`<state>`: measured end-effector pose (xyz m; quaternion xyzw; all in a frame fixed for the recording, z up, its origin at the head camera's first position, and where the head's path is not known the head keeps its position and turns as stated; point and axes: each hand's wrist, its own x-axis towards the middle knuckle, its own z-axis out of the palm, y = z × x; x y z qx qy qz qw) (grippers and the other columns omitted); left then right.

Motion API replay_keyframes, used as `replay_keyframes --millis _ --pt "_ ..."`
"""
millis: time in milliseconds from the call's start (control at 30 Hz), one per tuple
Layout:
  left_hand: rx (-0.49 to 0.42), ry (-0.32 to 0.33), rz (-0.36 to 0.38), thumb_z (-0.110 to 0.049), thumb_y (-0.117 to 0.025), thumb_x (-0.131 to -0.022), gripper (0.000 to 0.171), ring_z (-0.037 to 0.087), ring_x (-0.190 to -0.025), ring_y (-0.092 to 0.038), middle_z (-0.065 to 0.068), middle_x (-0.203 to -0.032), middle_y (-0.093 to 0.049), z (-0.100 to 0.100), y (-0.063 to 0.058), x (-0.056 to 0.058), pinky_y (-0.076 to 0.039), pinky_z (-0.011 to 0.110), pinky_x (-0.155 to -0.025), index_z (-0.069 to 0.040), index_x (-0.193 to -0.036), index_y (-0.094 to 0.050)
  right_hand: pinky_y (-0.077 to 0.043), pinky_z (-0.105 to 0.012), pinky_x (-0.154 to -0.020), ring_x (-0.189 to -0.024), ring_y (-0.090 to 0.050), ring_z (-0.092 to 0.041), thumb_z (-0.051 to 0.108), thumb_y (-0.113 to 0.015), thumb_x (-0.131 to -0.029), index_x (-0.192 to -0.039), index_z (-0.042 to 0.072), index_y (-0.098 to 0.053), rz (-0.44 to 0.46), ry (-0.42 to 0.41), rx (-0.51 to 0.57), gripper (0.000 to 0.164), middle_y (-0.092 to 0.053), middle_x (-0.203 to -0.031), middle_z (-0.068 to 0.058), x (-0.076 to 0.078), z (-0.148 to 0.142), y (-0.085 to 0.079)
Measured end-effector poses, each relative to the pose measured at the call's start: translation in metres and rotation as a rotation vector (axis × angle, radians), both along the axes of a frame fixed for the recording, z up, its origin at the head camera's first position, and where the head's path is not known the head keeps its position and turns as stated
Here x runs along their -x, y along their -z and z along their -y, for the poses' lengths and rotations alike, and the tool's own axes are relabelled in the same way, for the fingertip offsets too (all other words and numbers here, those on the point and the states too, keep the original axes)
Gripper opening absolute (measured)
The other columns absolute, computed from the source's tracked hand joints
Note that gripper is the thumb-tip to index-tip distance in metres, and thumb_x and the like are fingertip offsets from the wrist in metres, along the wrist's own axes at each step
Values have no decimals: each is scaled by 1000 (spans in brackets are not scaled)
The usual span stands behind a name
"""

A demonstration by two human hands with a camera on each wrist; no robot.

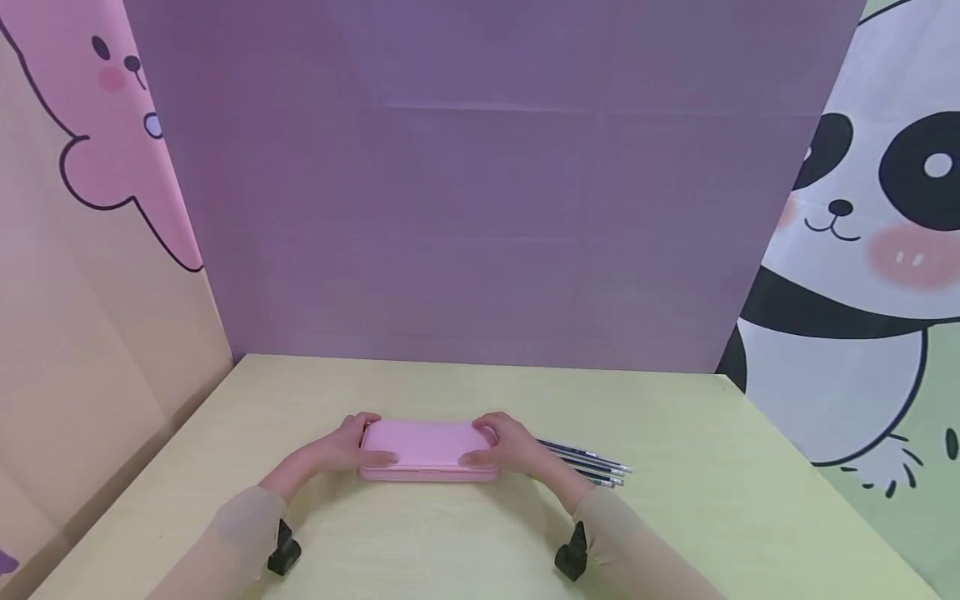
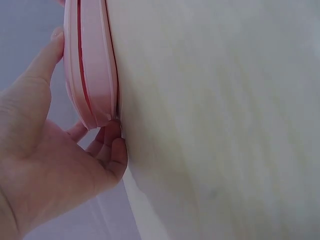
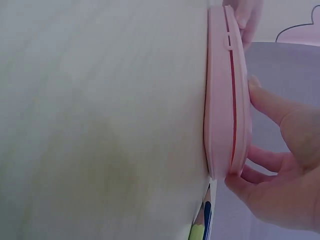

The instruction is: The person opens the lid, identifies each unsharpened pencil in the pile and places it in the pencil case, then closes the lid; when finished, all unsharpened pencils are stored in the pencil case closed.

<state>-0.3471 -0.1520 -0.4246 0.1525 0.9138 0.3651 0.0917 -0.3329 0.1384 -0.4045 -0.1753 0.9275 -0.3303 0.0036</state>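
Note:
A pink pencil case [image 1: 429,446] lies flat on the table between both hands, its long side towards me. My left hand [image 1: 347,446] grips its left end, thumb on the lid and the other fingers around the end; in the left wrist view some fingertips [image 2: 116,131] curl at the bottom edge. At the other end my right hand [image 1: 516,447] holds the case, thumb on top and fingers around the corner. A narrow red line runs along the seam of the case [image 3: 220,100] in the right wrist view, and the lid looks closed.
Several dark pencils [image 1: 592,463] with pale ends lie just right of the case, partly behind my right forearm. The light wooden table [image 1: 337,383] meets a purple backdrop [image 1: 480,208]. A panda picture [image 1: 847,275] is on the right wall.

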Motion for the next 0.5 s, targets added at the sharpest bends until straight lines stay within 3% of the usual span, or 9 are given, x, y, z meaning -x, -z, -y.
replay_keyframes --millis 200,500 --pt "-10 -15 -5 -40 -76 -76 89 37 -123 -40 24 -131 -36 -4 -5 -4 -33 53 -105 5 -138 -30 -37 -47 -106 -121 -47 -35 28 -80 -74 -120 -3 -57 -17 -22 -39 60 -52 -127 -19 1 1 -1" --pt "-10 -1 -21 -39 -76 -76 88 34 -122 -40 22 -131 -37 -3 0 -3 -33 51 -106 5 -137 -30 -38 -47 -106 -120 -48 -34 29 -79 -74 -124 -3 -55 -39 -43 -73 64 -51 -127 -18 2 -2 2"
